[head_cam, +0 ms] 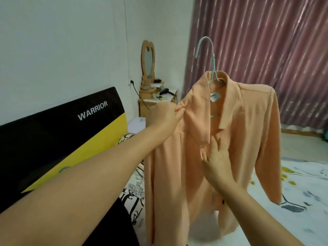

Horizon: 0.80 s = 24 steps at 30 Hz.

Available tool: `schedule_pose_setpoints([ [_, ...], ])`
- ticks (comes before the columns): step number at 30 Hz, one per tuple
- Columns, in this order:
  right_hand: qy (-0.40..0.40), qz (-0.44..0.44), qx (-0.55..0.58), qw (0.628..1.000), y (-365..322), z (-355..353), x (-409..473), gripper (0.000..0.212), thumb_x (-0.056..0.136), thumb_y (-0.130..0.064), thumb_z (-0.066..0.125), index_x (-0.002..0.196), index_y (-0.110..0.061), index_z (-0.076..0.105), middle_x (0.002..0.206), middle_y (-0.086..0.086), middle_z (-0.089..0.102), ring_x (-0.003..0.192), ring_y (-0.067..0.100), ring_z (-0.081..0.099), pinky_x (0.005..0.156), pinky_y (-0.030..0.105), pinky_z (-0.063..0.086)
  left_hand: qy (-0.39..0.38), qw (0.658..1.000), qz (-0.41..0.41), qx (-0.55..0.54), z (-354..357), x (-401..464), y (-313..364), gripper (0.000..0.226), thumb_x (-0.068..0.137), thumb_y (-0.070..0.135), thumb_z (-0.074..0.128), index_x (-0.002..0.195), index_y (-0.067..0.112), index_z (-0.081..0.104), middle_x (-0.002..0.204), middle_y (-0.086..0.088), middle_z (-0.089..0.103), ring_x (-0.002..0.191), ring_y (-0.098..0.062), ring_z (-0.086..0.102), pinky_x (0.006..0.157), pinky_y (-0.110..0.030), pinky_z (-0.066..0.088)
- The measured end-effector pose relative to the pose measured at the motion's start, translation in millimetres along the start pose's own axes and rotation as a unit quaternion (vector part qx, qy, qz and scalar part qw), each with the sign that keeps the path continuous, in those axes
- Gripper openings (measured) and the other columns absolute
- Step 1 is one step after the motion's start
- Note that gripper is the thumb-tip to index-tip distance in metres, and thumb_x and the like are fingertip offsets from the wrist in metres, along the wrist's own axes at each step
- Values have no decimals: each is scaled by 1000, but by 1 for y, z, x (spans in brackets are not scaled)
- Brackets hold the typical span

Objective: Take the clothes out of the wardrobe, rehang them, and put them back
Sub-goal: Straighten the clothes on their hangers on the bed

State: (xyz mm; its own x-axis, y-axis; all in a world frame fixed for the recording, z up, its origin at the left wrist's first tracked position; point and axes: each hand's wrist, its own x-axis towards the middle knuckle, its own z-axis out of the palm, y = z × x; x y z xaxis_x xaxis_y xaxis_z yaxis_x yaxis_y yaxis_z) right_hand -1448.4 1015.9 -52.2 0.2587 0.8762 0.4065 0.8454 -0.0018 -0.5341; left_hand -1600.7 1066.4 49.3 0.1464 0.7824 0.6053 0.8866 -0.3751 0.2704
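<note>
A peach-orange jacket (pixel 239 139) hangs on a mint-green plastic hanger (pixel 212 64), held up in front of me over the bed. My left hand (pixel 165 116) pinches the jacket's left shoulder, gripping the fabric at the shoulder seam. My right hand (pixel 216 158) lies flat with fingers spread against the jacket's front, just below the lapel. The hanger's hook points up and left, free in the air. Most of the hanger's bar is hidden inside the jacket. No wardrobe is in view.
A bed with a patterned white sheet (pixel 301 183) lies below. A black and yellow headboard (pixel 62 135) marked WARRIOR stands at left. A wooden dressing table with a mirror (pixel 148 59) sits in the corner. Pink curtains (pixel 266 50) cover the right wall.
</note>
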Motion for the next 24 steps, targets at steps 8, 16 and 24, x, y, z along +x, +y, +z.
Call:
schedule_pose_setpoints([
  [8, -73, -25, -101, 992, 0, 157, -4, 81, 78, -59, 8, 138, -16, 41, 138, 18, 46, 122, 28, 50, 95, 27, 42, -95, 987, -129, -30, 156, 1, -142, 44, 96, 39, 41, 83, 3, 62, 94, -18, 64, 95, -37, 58, 67, -33, 36],
  [16, -252, 21, -147, 956, 74, 331, -42, 76, 42, -55, 76, 102, -20, 46, 91, 13, 73, 75, 23, 72, 54, 30, 56, -141, 971, -176, 76, 287, -74, -277, 38, 97, 42, 38, 77, 15, 55, 76, -6, 58, 70, -23, 49, 61, -31, 33],
  [24, -341, -12, -234, 910, 118, 419, -57, 72, 44, -48, 80, 103, -18, 53, 104, 19, 68, 89, 31, 70, 58, 43, 57, -175, 942, -253, 131, 348, -115, -386, 40, 98, 33, 37, 79, 3, 54, 90, -20, 62, 73, -28, 48, 60, -32, 35],
])
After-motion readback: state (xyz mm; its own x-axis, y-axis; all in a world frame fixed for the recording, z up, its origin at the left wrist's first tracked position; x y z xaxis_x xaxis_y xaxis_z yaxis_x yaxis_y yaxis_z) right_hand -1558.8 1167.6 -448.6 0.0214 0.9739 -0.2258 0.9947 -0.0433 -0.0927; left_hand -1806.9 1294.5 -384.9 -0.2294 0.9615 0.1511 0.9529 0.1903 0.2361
